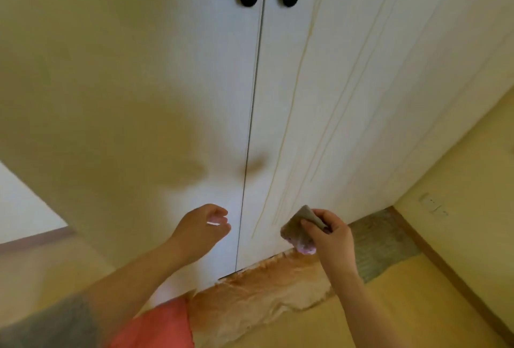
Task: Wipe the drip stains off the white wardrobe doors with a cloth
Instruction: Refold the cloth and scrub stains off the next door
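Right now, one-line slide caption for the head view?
Right hand holds a folded grey-pink cloth low at the drip-streaked white wardrobe door; left hand loosely curled, empty.

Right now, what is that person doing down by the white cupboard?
A person is cleaning. Their right hand grips a cloth at the bottom of the right wardrobe door, where long brownish drip stains run down. The streaks above are not yet wiped. The left hand holds nothing, near the left door. Stained paper lies on the floor below.
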A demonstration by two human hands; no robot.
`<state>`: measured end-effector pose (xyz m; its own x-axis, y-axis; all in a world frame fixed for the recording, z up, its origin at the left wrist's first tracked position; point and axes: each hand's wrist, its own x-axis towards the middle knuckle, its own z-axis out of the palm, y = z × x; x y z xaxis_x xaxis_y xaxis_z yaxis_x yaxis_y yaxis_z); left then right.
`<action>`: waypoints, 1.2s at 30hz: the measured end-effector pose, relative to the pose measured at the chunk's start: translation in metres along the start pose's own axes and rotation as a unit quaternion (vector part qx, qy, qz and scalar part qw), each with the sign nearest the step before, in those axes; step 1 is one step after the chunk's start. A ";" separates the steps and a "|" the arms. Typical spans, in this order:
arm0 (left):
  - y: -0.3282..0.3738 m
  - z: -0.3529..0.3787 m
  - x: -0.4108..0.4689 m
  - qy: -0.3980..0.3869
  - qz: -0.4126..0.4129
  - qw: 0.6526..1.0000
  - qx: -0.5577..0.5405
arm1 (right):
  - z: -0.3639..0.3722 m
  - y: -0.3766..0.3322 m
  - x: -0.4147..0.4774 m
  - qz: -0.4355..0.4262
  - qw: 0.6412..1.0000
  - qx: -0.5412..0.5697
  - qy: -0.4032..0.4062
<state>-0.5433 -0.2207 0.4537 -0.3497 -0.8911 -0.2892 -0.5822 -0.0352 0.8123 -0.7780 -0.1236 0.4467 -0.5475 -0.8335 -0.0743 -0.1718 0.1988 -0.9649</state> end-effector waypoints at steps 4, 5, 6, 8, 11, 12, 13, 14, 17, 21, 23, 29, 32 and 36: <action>0.061 -0.020 -0.020 0.042 0.060 0.997 0.004 | -0.040 -0.068 -0.003 -0.066 0.997 -0.010 0.031; 0.073 -0.022 -0.027 0.048 0.076 0.996 0.002 | -0.051 -0.084 -0.007 -0.082 0.996 -0.015 0.038; 0.082 -0.023 -0.033 0.048 0.089 0.995 0.000 | -0.060 -0.096 -0.010 -0.094 0.995 -0.017 0.037; 0.101 -0.030 -0.048 0.046 0.123 0.991 0.004 | -0.078 -0.124 -0.025 -0.111 0.994 -0.001 0.023; 0.116 -0.038 -0.068 0.052 0.154 0.987 0.001 | -0.093 -0.151 -0.047 -0.136 0.990 0.035 -0.011; 0.120 -0.041 -0.075 0.059 0.159 0.986 -0.004 | -0.096 -0.158 -0.053 -0.145 0.988 0.048 -0.019; 0.123 -0.044 -0.080 0.067 0.166 0.984 -0.008 | -0.099 -0.163 -0.057 -0.155 0.986 0.055 -0.023; 0.127 -0.048 -0.084 0.074 0.172 0.982 -0.008 | -0.100 -0.169 -0.061 -0.166 0.984 0.057 -0.022; 0.142 -0.060 -0.095 0.093 0.191 0.977 -0.010 | -0.109 -0.183 -0.067 -0.185 0.981 0.062 -0.001; 0.168 -0.075 -0.100 0.120 0.210 0.970 -0.019 | -0.122 -0.195 -0.053 -0.206 0.974 0.091 -0.041; 0.183 -0.079 -0.098 0.134 0.218 0.966 -0.024 | -0.128 -0.200 -0.040 -0.204 0.967 0.136 -0.071; 0.239 -0.081 -0.070 0.184 0.235 0.953 -0.051 | -0.142 -0.216 0.021 -0.189 0.934 0.246 -0.176; 0.278 -0.084 -0.050 0.215 0.249 0.942 -0.061 | -0.155 -0.231 0.066 -0.199 0.921 0.268 -0.202; 0.342 -0.088 -0.022 0.272 0.270 0.921 -0.068 | -0.176 -0.273 0.134 -0.250 0.902 0.274 -0.223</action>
<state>-0.6701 -0.2531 0.7821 -0.1203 -0.8883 0.4432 -0.3212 0.4573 0.8293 -0.9490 -0.1985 0.7443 -0.1085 -0.8972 0.4280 0.1912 -0.4413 -0.8767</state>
